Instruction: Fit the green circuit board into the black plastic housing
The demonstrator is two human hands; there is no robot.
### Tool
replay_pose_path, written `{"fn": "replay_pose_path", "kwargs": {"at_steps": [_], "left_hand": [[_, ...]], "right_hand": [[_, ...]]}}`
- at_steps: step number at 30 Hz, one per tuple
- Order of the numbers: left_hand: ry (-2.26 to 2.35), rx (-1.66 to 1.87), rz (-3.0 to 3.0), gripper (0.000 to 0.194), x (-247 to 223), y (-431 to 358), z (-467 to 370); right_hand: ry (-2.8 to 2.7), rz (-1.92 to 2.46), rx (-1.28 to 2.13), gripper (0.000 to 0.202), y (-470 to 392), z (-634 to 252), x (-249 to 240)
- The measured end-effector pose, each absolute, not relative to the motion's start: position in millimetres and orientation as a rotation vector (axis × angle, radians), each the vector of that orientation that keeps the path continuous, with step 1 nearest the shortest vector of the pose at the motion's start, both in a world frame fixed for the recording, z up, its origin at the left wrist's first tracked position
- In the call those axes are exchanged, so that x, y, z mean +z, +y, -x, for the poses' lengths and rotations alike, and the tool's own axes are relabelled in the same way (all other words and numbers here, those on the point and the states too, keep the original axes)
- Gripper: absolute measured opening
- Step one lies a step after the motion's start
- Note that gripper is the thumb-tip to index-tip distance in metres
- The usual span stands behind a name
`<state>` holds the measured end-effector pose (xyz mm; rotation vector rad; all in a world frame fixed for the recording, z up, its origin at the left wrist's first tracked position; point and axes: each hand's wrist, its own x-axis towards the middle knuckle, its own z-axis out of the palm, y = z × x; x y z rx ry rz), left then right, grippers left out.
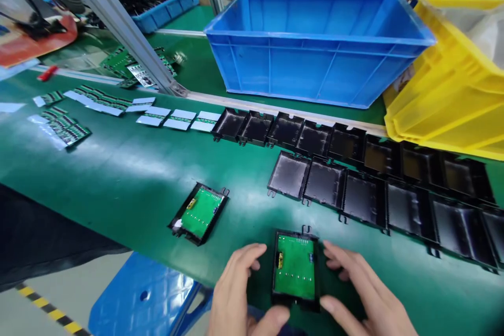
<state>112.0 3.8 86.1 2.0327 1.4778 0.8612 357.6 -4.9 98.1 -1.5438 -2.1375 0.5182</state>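
Behind hands [236,294], empty black housings [378,189]

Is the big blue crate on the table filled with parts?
No, the blue crate shows only its bare inner walls, while the empty black housings lie in rows on the green table.

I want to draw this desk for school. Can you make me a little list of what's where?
left hand: fingers open, touching the left edge of the near case
right hand: fingers open, at the case's right edge
near case: black, green board inside
second case: to the left, also holds a board
empty cases: two rows, further back and right
loose boards: far left
blue bin: behind
yellow bin: right
table: green
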Motion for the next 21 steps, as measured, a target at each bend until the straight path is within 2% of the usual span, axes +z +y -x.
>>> {"fn": "replay_pose_path", "kwargs": {"at_steps": [3,7,16,21], "left_hand": [[1.632,0.620,-2.095,0.077,90,2,-122],[1.718,0.485,-2.226,0.056,88,3,-139],[1.536,0.845,-2.028,0.059,86,12,-145],[1.406,0.758,-1.753,0.051,89,22,-150]], "right_hand": [[-2.105,1.577,0.644,0.055,6,-356,106],[-2.193,1.538,0.716,0.055,19,-346,109],[-1.815,1.561,0.931,0.055,14,-336,99],[-1.594,1.521,1.165,0.050,14,-333,91]]}}
